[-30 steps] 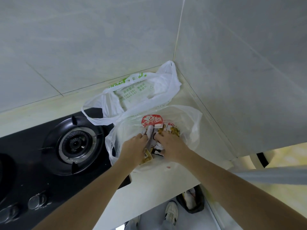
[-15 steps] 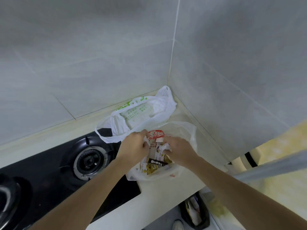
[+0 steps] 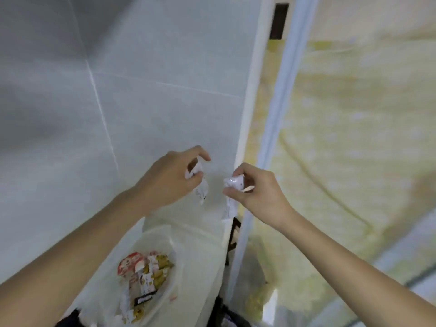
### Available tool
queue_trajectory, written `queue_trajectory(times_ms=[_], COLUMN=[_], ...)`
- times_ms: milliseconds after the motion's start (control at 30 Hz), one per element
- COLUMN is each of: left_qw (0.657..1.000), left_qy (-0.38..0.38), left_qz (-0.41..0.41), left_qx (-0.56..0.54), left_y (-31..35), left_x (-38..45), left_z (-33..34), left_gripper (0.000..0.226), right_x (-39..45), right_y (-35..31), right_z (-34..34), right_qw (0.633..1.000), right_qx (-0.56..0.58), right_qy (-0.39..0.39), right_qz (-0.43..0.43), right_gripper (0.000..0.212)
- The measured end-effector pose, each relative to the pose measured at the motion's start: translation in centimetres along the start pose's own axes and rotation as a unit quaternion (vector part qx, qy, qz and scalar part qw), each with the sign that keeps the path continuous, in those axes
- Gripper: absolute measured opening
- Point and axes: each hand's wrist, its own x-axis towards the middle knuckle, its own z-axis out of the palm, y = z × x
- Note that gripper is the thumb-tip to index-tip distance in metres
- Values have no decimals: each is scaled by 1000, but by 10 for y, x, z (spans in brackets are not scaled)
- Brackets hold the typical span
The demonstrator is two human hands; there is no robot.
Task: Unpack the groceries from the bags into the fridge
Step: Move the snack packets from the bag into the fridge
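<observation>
- At lower left, on the desk (image 3: pixel 198 246): open clear bag (image 3: pixel 162 300) lying flat, packets (image 3: pixel 144 277) piled inside, a red-and-white one on top, yellow-printed ones below; none out of the bag yet.
- Half a second ago both hands down in that bag among the packets; now raised well above it, against the wall (image 3: pixel 146 102).
- Left hand (image 3: pixel 169 180): fingers curled, pinching a small crumpled white piece (image 3: pixel 197 175) with a strip hanging down; wrapper or bag handle, cannot tell.
- Right hand (image 3: pixel 257 190): thumb and fingers pressed on a second white piece (image 3: pixel 233 182), strip trailing below.
- The two pieces held apart, not touching.
- Likely meaning: bag being lifted by its handles, or wrapping pulled off, ahead of the carry to the fridge.
- Far right: a pale yellow curtain-like sheet (image 3: pixel 354 161); no fridge in view.
</observation>
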Motion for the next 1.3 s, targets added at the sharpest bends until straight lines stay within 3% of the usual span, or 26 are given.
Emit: queue_trajectory(times_ms=[133, 267, 467, 633, 767, 933, 1100, 1200, 1300], left_qw=[986, 949, 871, 795, 720, 601, 502, 464, 450], left_qy=[-66, -126, -202, -246, -298, -382, -468, -539, -620], left_qz=[150, 277, 412, 498, 559, 603, 614, 606, 574], left_qx=[-42, -85, -173, -244, -285, -361, -390, -356, -290], left_y=[109, 230, 423, 572, 674, 779, 850, 876, 889], left_x=[60, 100, 102, 64, 17, -54, -119, -147, -168], left_z=[36, 100, 208, 281, 322, 355, 393, 425, 464], left_gripper=[21, 20, 19, 22, 21, 20, 16, 15, 15], right_x=[-53, -138, -295, -419, -509, -604, -650, -663, -679], right_y=[1, 6, 12, -9, -34, -59, -70, -55, -33], right_z=[-121, -231, -365, -436, -466, -469, -443, -431, -432], right_qw=[990, 962, 893, 816, 741, 604, 497, 454, 423], right_qx=[-24, -51, -114, -178, -247, -329, -421, -447, -428], right_qy=[132, 245, 386, 483, 542, 621, 605, 554, 542], right_qz=[45, 110, 198, 263, 312, 375, 459, 535, 587], right_gripper=[25, 24, 23, 24, 24, 20, 20, 18, 14])
